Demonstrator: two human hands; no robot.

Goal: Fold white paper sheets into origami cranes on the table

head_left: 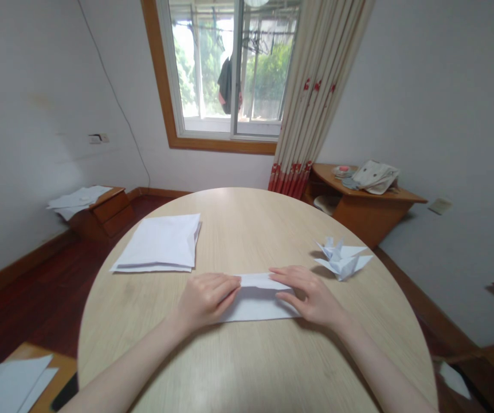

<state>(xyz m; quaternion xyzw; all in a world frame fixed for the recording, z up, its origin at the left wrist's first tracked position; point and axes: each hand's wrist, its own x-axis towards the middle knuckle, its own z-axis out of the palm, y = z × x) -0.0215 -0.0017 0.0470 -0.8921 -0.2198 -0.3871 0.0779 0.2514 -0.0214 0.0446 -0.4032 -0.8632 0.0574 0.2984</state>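
Note:
A white sheet of paper [259, 305] lies on the round wooden table in front of me, its far part folded over toward me. My left hand [209, 295] is closed on the left end of the fold, fingers together with the thumb below. At the right end, my right hand [309, 295] grips the folded part between its fingers and thumb. The raised edge of the flap casts a shadow on the layer beneath. Both hands partly cover the ends of the paper.
A stack of white paper [159, 241] sits at the table's left. Folded paper cranes [342, 259] stand at the right. The round table [247, 367] has its far edge toward the window. Beyond it are a corner desk [369, 212] with a bag and a small cabinet [107, 212] with papers.

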